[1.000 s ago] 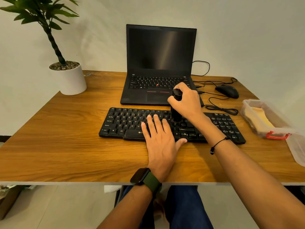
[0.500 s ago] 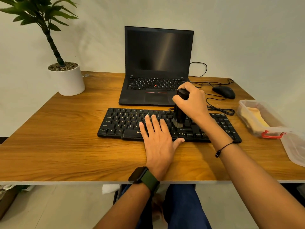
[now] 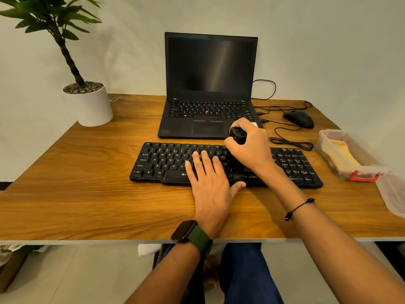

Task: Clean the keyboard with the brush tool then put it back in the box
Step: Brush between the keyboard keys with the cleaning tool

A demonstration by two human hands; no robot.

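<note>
"Right hand (image 3: 252,150): report condition."
"Fingers curled round the black brush tool (image 3: 237,136). Tool upright, bristle end down on the lower key rows of the black keyboard (image 3: 171,159), right of centre."
"Left hand (image 3: 210,183)?"
"Flat, fingers straight, resting on the keys and the front edge. Thumb just beside the brush tip. It holds nothing."
"Box location?"
"Clear plastic box (image 3: 355,172), lid off, at the right edge of the wooden desk (image 3: 87,183), well apart from the brush. Lid (image 3: 392,194) lies beside it. Laptop (image 3: 208,95) stands behind the keyboard, mouse (image 3: 299,119) to its right."
</note>
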